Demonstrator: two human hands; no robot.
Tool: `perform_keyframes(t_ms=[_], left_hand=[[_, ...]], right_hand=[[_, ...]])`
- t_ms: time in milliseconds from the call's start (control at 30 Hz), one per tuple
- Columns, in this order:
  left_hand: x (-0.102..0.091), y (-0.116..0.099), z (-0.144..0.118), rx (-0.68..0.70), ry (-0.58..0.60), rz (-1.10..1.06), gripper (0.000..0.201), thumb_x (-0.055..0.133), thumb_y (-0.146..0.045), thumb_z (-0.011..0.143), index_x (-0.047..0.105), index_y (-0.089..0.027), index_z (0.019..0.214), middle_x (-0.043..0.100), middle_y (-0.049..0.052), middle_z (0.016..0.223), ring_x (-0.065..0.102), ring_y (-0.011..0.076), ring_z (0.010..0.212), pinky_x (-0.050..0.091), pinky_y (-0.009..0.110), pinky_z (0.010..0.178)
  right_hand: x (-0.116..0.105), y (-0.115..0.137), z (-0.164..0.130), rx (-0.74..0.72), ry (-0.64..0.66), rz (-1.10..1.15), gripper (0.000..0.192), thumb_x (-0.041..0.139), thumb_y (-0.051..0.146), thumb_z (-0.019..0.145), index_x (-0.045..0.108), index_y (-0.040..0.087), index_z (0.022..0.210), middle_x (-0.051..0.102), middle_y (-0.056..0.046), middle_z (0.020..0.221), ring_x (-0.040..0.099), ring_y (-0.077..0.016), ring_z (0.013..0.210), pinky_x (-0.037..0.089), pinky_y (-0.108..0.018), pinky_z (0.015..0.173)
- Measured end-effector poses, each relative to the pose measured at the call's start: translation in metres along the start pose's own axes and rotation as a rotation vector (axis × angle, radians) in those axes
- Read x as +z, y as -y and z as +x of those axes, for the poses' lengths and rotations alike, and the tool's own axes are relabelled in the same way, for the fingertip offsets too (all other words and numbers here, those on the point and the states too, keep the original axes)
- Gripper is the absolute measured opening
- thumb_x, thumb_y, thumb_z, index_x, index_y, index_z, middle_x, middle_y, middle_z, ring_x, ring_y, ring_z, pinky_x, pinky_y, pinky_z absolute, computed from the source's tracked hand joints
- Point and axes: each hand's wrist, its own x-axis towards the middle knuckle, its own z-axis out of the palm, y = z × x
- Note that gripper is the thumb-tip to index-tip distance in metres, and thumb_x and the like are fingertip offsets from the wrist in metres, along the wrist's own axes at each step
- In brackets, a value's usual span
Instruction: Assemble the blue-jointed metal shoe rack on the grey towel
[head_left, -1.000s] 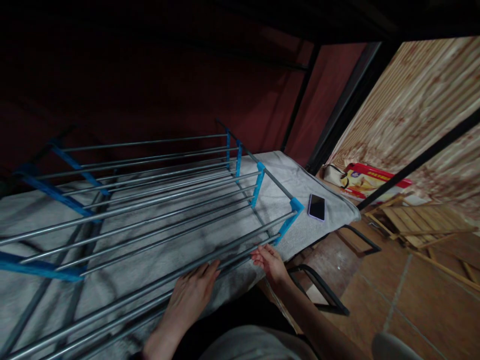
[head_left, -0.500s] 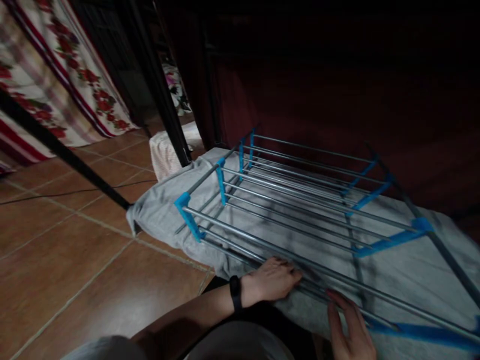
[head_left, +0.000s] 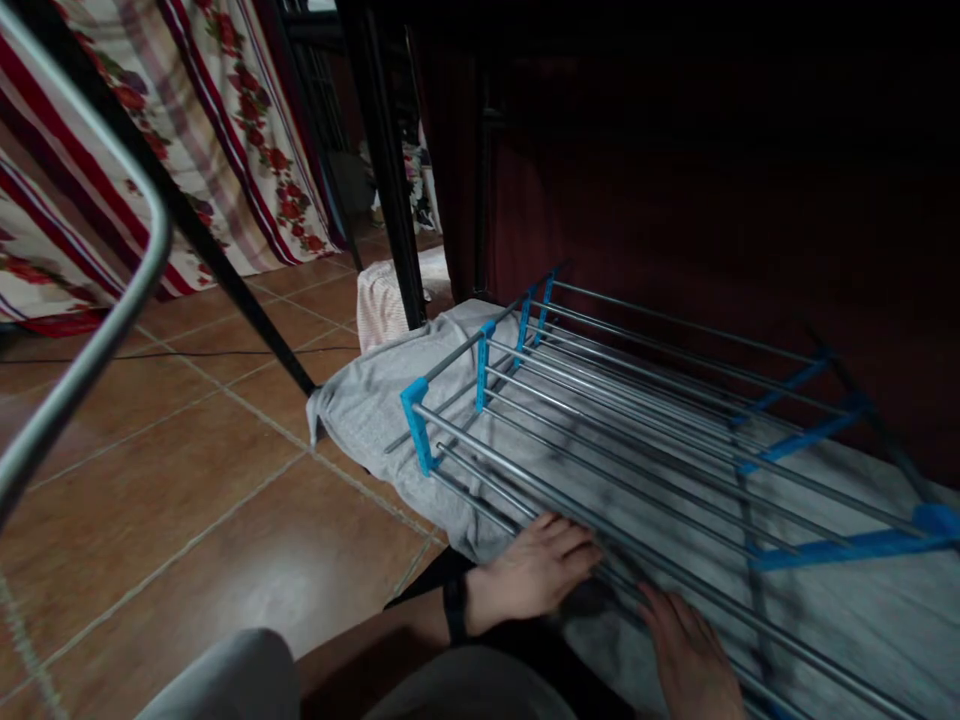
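Observation:
A drying rack (head_left: 622,535) of grey metal rods and blue plastic brackets lies low over a grey cloth. My left hand (head_left: 536,570), with a dark band on the wrist, has its fingers curled over a thin rod on the rack's near side. Farther right, my right hand (head_left: 690,650) closes on the same near-side rod; its fingertips are partly hidden. The left end of a thin rod (head_left: 480,480) shows free beside the nearest blue bracket (head_left: 418,425), apart from it.
Grey cloth (head_left: 375,410) spreads beneath the rack. A dark slanted bar (head_left: 232,280) and a curved grey metal tube (head_left: 146,270) stand at left. Tiled floor (head_left: 187,500), a floral curtain (head_left: 247,130), a pale cloth (head_left: 382,300) and a dark red panel (head_left: 675,220) lie beyond.
The view has swung left, bringing the curved tube into sight. The thin rod's left end now shows apart from the near bracket. Both hands stay at the near side of the rack.

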Motion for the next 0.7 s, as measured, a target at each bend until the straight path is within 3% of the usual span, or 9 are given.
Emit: perform_keyframes(t_ms=[200,300,433,567,700], left_hand=[[-0.009,0.065,-0.094,-0.619,-0.354,-0.035,0.027,0.037,-0.027,0.101,0.063,-0.020,0.102,0.065,0.008,0.100,0.060,0.0207,0.097,0.050,0.035,0.090],[-0.018,0.099,-0.135,-0.863,-0.503,0.044,0.023,0.040,-0.029,0.099,0.060,-0.018,0.099,0.062,0.009,0.100,0.059,0.0230,0.099,0.050,0.039,0.093],[-0.021,0.137,-0.157,-0.972,-0.550,0.140,0.026,0.043,-0.028,0.096,0.055,-0.015,0.115,0.059,0.013,0.119,0.057,0.0258,0.114,0.048,0.043,0.101],[-0.018,0.166,-0.160,-0.964,-0.474,0.226,0.035,0.041,-0.031,0.098,0.050,-0.012,0.126,0.055,0.016,0.131,0.050,0.0282,0.126,0.041,0.046,0.109],[-0.022,0.185,-0.162,-0.994,-0.411,0.340,0.029,0.041,-0.030,0.098,0.056,-0.015,0.118,0.059,0.014,0.121,0.053,0.0289,0.116,0.045,0.043,0.102]], right_hand=[[0.007,-0.002,-0.001,-0.032,-0.046,-0.034,0.033,0.038,0.017,0.097,0.057,0.025,0.122,0.068,-0.008,0.106,0.065,-0.0260,0.089,0.047,-0.039,0.076],[0.010,-0.005,-0.002,-0.035,-0.054,-0.046,0.036,0.043,0.018,0.095,0.054,0.025,0.128,0.068,-0.008,0.107,0.065,-0.0269,0.091,0.048,-0.040,0.077],[0.012,-0.014,-0.001,-0.122,-0.116,-0.076,0.044,0.038,0.012,0.094,0.050,0.026,0.134,0.070,-0.007,0.105,0.066,-0.0254,0.088,0.048,-0.038,0.077],[0.013,-0.026,-0.002,-0.225,-0.100,-0.089,0.052,0.036,0.010,0.093,0.050,0.029,0.138,0.070,-0.005,0.105,0.066,-0.0235,0.086,0.048,-0.036,0.072],[0.015,-0.032,-0.004,-0.128,0.004,-0.049,0.054,0.034,0.014,0.095,0.046,0.029,0.145,0.070,-0.004,0.106,0.067,-0.0233,0.087,0.050,-0.034,0.077]])
